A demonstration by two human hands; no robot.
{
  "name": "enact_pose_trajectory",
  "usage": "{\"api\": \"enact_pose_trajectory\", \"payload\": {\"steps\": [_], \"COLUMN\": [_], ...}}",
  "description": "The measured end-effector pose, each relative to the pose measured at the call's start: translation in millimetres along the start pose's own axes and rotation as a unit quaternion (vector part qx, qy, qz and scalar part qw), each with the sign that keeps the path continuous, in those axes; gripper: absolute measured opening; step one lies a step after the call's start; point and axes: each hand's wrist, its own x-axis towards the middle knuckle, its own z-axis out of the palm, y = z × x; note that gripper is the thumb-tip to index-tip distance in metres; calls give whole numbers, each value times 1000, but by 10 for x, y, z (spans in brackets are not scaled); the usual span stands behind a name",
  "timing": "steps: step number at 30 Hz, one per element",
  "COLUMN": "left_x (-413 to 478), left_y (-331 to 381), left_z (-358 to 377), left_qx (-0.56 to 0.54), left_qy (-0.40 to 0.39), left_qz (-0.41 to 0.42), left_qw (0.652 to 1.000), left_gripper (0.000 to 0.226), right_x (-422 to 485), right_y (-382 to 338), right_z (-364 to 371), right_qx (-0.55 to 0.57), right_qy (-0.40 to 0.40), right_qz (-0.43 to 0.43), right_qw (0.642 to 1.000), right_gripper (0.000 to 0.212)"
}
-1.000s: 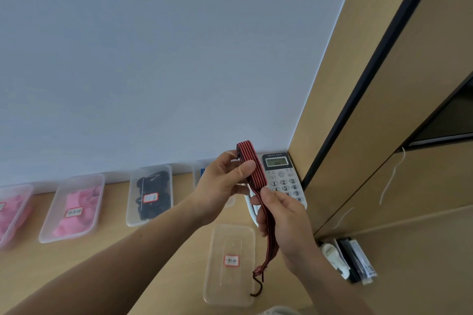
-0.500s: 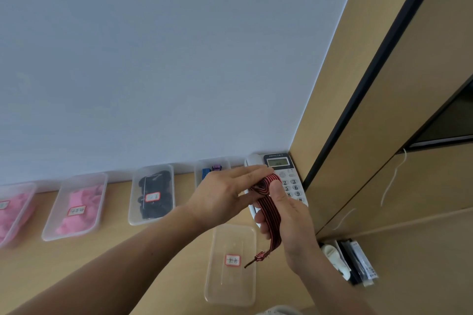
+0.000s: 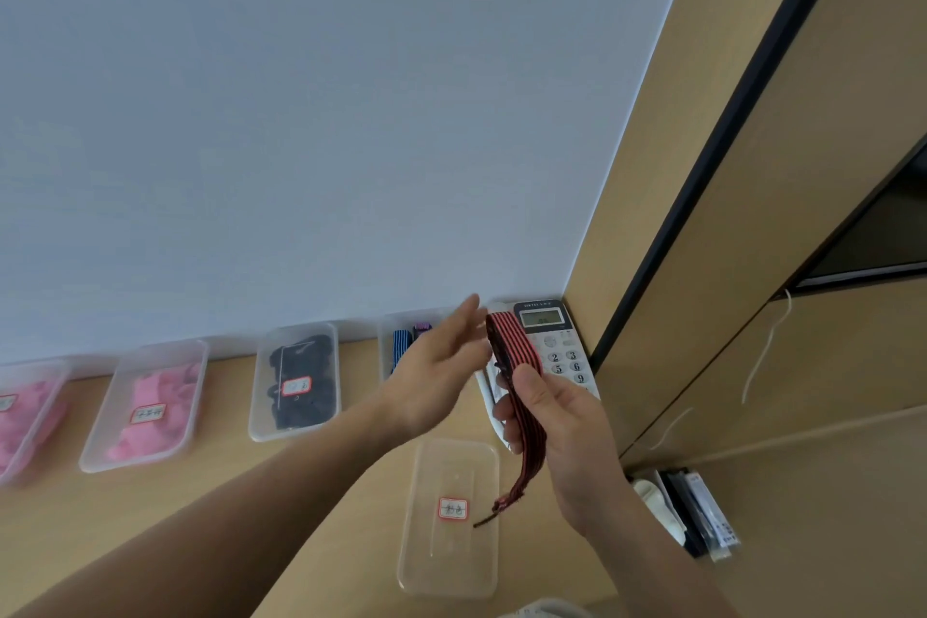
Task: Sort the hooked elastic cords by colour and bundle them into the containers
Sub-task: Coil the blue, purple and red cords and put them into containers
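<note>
Five clear containers stand on the bench (image 3: 251, 492): four in a row along the wall and one in front. The far-left container (image 3: 60, 369) is cut by the picture edge and holds pink cords (image 3: 25, 412). The second container (image 3: 199, 391) also holds pink cords (image 3: 155, 381), the third container (image 3: 257, 386) holds black cords (image 3: 301, 361), and the fourth container (image 3: 386, 341) holds blue striped cords (image 3: 401, 349). Four containers show one white label with a red border each; the handwriting is too small to read.

The left hand (image 3: 436, 366) is released, its fingers straight and blurred, just beside the fold of the one red-and-black striped cord (image 3: 516, 366); I cannot tell if it touches. The front container (image 3: 451, 562) has its label (image 3: 453, 508) on the bottom. The right hand (image 3: 557, 422) is grasping the folded cord, and the dark hook (image 3: 484, 519) hangs over this container. Behind is one white telephone (image 3: 552, 341) with readable keys 2, 3, 5, 6, 9; its brand line is not legible.
</note>
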Motion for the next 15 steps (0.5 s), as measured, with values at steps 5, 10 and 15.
{"api": "enact_pose_trajectory", "payload": {"steps": [5,10,15], "left_x": [-3,22,37], "left_y": [144,173,152], "left_z": [14,31,-2], "left_qx": [-107,-132,-58], "left_qy": [-72,-25,30], "left_qz": [-69,-35,49], "left_qw": [989,990,997], "left_gripper": [33,23,28], "right_x": [-20,-16,7], "right_y": [24,52,87], "right_z": [-2,-32,-71], "right_qx": [-41,-65,-81], "right_qy": [-21,-1,22], "right_qz": [-18,-9,8], "right_qw": [999,998,996], "right_gripper": [35,35,23]}}
